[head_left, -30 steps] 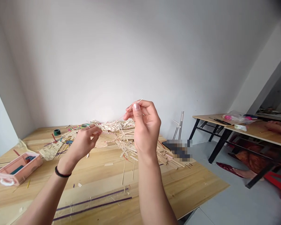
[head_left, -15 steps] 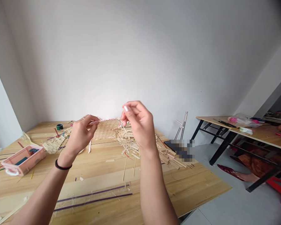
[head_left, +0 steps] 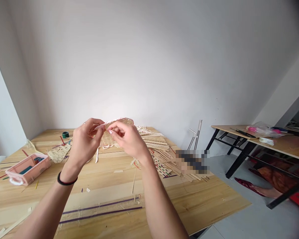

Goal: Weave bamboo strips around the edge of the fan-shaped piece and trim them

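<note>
A woven piece of pale bamboo strips [head_left: 105, 138] is held up over the table, its upper edge bound with a pink-and-white wrapping. My left hand [head_left: 84, 144] pinches that bound edge between thumb and fingers. Right beside it, the fingertips of my right hand [head_left: 127, 137] are pinched together close to the same edge; whatever they grip is too small to make out. A narrow pale strip end [head_left: 97, 155] hangs below the weave. My hands hide part of the piece.
Loose bamboo strips [head_left: 155, 142] are heaped to the right. At left are a pink basket [head_left: 31, 171], a green tape roll [head_left: 65, 134] and a woven scrap [head_left: 59, 153]. Purple strips [head_left: 102, 215] lie in front. A second table [head_left: 286, 146] stands right, with a person's foot [head_left: 266, 191] below.
My right hand has come down and left from its raised position to the bound edge beside my left hand. The woven piece now tilts, its right end higher.
</note>
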`<state>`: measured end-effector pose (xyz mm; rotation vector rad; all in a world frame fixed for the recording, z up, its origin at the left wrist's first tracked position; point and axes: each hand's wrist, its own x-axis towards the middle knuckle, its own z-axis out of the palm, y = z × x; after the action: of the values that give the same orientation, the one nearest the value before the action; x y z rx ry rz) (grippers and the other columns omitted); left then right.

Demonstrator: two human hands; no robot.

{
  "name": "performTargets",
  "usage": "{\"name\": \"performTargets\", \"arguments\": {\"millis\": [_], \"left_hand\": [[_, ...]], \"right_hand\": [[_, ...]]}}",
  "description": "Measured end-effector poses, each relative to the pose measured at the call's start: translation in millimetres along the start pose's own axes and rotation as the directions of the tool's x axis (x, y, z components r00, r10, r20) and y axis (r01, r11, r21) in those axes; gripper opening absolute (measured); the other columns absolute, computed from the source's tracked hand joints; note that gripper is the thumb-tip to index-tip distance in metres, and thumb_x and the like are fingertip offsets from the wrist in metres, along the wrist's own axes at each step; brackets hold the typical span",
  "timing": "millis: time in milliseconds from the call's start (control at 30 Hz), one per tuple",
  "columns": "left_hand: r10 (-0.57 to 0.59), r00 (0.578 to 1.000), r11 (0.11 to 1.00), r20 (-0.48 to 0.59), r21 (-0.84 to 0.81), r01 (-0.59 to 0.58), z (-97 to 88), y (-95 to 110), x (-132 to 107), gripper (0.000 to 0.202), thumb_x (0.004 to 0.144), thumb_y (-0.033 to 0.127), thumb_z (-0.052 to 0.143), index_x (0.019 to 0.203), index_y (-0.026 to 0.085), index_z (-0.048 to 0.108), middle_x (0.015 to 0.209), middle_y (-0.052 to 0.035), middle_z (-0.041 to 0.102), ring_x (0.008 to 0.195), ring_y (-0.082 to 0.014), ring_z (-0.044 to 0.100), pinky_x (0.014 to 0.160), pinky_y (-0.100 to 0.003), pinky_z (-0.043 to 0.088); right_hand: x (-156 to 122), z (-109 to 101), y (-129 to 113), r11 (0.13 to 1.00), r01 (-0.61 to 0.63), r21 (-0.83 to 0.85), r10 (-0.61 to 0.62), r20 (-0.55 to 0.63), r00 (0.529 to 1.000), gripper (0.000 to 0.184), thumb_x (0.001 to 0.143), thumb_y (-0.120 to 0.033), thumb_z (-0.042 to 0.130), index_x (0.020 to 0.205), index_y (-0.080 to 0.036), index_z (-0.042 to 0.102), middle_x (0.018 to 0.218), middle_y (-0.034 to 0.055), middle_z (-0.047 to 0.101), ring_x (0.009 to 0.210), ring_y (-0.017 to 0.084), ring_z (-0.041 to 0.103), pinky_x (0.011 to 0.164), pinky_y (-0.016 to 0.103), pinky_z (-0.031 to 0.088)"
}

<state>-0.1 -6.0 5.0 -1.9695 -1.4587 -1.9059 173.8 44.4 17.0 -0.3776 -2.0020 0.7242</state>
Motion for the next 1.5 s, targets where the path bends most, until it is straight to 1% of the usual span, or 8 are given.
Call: {"name": "performTargets", "arguments": {"millis": [200,567,733,833,1033,1300,1400,1500], "left_hand": [[0.010,1.000,1.000,-0.007,-0.011,-0.010,0.3,2,-2,0.020,0.097,0.042,0.067,0.096,0.022,0.069,0.093,-0.0052,0.081,0.088,-0.0219,0.081,0.070,-0.029,0.059],[0.034,0.999,0.999,-0.028,0.013,-0.033,-0.6,5,-3,0.019,0.097,0.040,0.066,0.093,0.022,0.069,0.090,-0.0039,0.081,0.079,-0.0191,0.078,0.074,-0.031,0.062],[0.050,0.998,0.999,-0.037,0.022,-0.049,0.4,3,-2,0.017,0.097,0.040,0.067,0.093,0.023,0.069,0.091,-0.0039,0.081,0.081,-0.0194,0.078,0.076,-0.032,0.063],[0.071,0.996,0.997,-0.046,0.036,-0.069,1.0,2,-2,0.016,0.096,0.038,0.067,0.093,0.022,0.069,0.090,-0.0035,0.080,0.080,-0.0186,0.077,0.076,-0.031,0.064],[0.087,0.993,0.995,-0.081,0.050,-0.083,2.1,3,-2,0.015,0.095,0.036,0.067,0.092,0.021,0.068,0.090,-0.0038,0.079,0.080,-0.0177,0.078,0.076,-0.029,0.064],[0.107,0.989,0.992,-0.103,0.078,-0.099,4.0,-1,-1,0.010,0.093,0.030,0.064,0.092,0.022,0.069,0.091,-0.0037,0.081,0.081,-0.0175,0.079,0.076,-0.029,0.064],[0.122,0.989,0.988,-0.082,0.101,-0.113,5.4,-1,-2,0.010,0.093,0.029,0.063,0.092,0.022,0.070,0.090,-0.0034,0.081,0.080,-0.0176,0.079,0.076,-0.029,0.064],[0.129,0.989,0.986,-0.069,0.115,-0.120,6.5,0,-2,0.011,0.094,0.029,0.062,0.093,0.022,0.070,0.090,-0.0037,0.080,0.079,-0.0181,0.078,0.074,-0.029,0.064]], "right_hand": [[-1,-1,-2,0.999,0.022,-0.023,-0.023,-0.029,0.999,0.009,0.101,-0.025,0.061,0.096,-0.020,0.066,0.069,-0.0055,0.054,0.060,0.011,0.047,0.058,0.027,0.039],[-2,-2,-3,1.000,0.012,-0.027,-0.012,-0.023,1.000,0.009,0.101,-0.026,0.060,0.097,-0.021,0.066,0.069,-0.0055,0.052,0.061,0.012,0.046,0.060,0.028,0.039],[-2,-1,-3,1.000,0.003,-0.031,-0.004,-0.032,0.999,0.008,0.100,-0.026,0.060,0.096,-0.022,0.065,0.069,-0.0055,0.053,0.062,0.013,0.047,0.061,0.029,0.040],[-1,0,-3,1.000,-0.010,-0.018,0.009,-0.033,0.999,0.007,0.100,-0.024,0.060,0.095,-0.023,0.064,0.067,-0.0062,0.051,0.060,0.013,0.046,0.059,0.028,0.038],[0,5,-5,1.000,-0.016,-0.019,0.016,-0.050,0.999,0.010,0.102,-0.025,0.060,0.094,-0.021,0.064,0.068,-0.0046,0.058,0.058,0.012,0.050,0.057,0.029,0.038],[3,16,-4,1.000,-0.005,-0.025,0.002,-0.109,0.994,0.008,0.100,-0.020,0.060,0.093,-0.021,0.063,0.070,-0.0042,0.062,0.061,0.012,0.053,0.062,0.028,0.042],[4,19,-3,0.999,-0.010,-0.031,0.005,-0.141,0.990,0.010,0.101,-0.021,0.059,0.091,-0.021,0.062,0.069,-0.0043,0.061,0.059,0.012,0.051,0.060,0.028,0.041],[4,20,-1,0.999,-0.035,-0.029,0.030,-0.159,0.987,0.009,0.101,-0.021,0.060,0.093,-0.021,0.063,0.073,-0.0024,0.064,0.063,0.013,0.057,0.062,0.028,0.044]]}}
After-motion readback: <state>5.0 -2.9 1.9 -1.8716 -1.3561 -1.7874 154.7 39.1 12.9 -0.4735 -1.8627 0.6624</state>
